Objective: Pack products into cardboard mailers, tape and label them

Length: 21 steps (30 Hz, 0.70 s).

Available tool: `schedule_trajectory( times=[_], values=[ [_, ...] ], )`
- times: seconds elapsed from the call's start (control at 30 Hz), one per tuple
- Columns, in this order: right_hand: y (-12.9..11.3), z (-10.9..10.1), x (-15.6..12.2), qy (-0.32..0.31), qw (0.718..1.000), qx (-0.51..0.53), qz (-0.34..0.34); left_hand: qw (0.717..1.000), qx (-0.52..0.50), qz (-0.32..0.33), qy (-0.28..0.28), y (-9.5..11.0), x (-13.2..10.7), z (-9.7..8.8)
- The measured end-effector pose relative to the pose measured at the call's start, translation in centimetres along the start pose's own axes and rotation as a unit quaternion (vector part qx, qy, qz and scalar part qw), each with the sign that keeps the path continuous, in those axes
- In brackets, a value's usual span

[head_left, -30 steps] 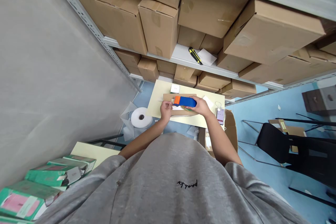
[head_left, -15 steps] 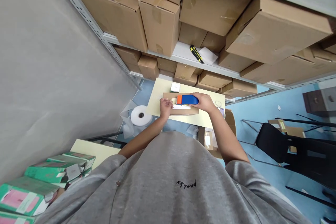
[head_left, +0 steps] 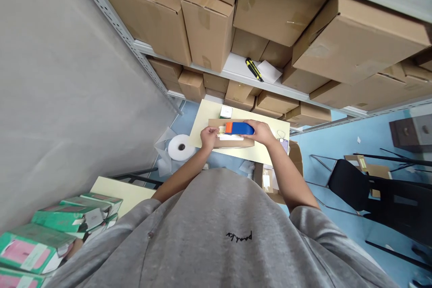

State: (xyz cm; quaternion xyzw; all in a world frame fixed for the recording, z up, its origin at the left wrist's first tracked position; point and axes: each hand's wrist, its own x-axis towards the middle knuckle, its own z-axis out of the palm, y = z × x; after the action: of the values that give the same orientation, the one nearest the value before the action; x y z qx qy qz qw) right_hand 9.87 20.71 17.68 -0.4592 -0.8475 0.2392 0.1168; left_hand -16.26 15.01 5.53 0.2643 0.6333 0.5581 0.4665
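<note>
In my right hand point(head_left: 260, 132) is a blue and orange tape dispenser point(head_left: 240, 128), held flat above a cardboard box point(head_left: 232, 143). My left hand point(head_left: 209, 137) is at the box's left end, its fingers pinched on the end of a strip of clear tape point(head_left: 221, 130) that runs from the dispenser's orange head. A white label point(head_left: 232, 137) shows on top of the box, partly under the dispenser. The box lies on a pale yellow table point(head_left: 199, 128). Just behind it stands a small white-topped box point(head_left: 226, 112).
Shelves of cardboard boxes point(head_left: 207, 29) rise beyond the table, with a yellow and black utility knife point(head_left: 254, 69) on one. A white roll point(head_left: 181, 147) sits at left. An open carton point(head_left: 266, 182) and a black chair point(head_left: 351, 184) are at right; green boxes point(head_left: 60, 220) lie lower left.
My left hand has moved slightly left and away from the dispenser, with more tape showing between them. The dispenser and the box have shifted a little left.
</note>
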Motion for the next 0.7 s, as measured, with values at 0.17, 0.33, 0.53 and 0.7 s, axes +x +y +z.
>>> schedule_trajectory(
  times=[0.17,0.33,0.53,0.7],
  values=[
    [1.2,-0.2,-0.8,-0.010,0.998,-0.060,0.012,0.995,0.087,0.038,0.016,0.9,-0.4,-0.1],
    [1.6,-0.5,-1.3,-0.008,0.997,-0.075,0.012,0.981,0.182,0.073,0.011,1.6,-0.5,-0.5],
    [1.0,-0.4,-1.0,-0.034,0.996,-0.086,-0.001,0.948,0.299,0.111,0.006,1.2,-0.6,-1.0],
    [0.4,-0.1,-0.6,-0.044,0.994,-0.103,-0.001,0.927,0.353,0.129,0.019,1.1,-1.1,-1.0]
  ],
)
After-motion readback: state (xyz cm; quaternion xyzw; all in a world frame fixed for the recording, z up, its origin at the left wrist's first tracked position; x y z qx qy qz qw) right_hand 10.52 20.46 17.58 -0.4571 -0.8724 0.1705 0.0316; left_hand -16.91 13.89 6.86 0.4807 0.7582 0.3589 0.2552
